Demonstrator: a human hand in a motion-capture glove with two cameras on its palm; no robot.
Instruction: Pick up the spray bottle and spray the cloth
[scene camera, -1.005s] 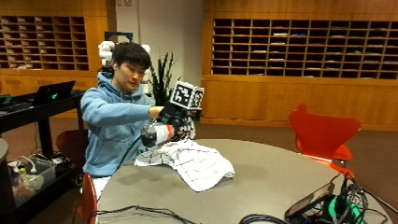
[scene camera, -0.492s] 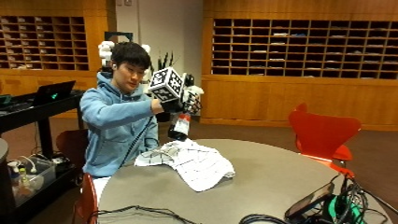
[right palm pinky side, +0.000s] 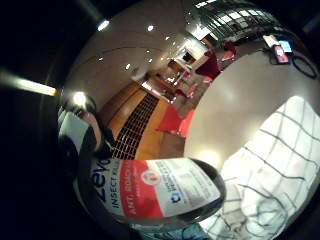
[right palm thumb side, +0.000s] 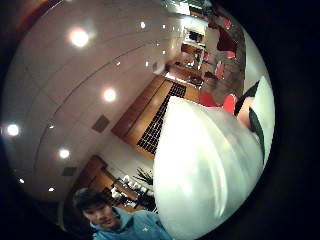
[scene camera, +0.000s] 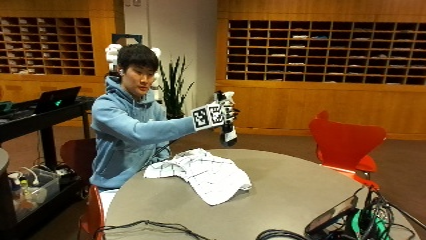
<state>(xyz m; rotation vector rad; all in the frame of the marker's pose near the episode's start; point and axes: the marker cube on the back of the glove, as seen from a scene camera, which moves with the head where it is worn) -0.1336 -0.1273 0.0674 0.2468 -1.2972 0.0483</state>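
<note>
**A:** Status check. Where's the bottle relative to the cloth?

**B:** Your right hand (scene camera: 223, 116) has the spray bottle (scene camera: 228, 131) lifted off the desk (scene camera: 299, 190), centre of the outside view. The fingers wrap the upper body; the base hangs out below the hand.

**A:** Axis?

**B:** Roughly upright, head on top, base pointing at the desk. In the little finger side palm view the labelled body (right palm pinky side: 155, 192) fills the lower part of the frame, so it's close against the palm.

**A:** And the cloth?

**B:** The checked cloth (scene camera: 200, 172) lies crumpled on the desk, lower left of the bottle in the outside view, between the bottle and your torso. Well apart vertically, no contact. The little finger side view shows the cloth (right palm pinky side: 270, 170) spread under the bottle's base end.

**A:** Nozzle direction?

**B:** Can't tell. The head is too small in the outside view, and the thumb side palm view shows only a pale blurred surface close to the lens. If the nozzle faces outward, you're aimed over the cloth, not at it.

**A:** So next move?

**B:** My read: pick-up is done, spraying is not. You need to tilt the head down toward the cloth, or bring the bottle lower and back toward you, before squeezing the trigger.
</note>
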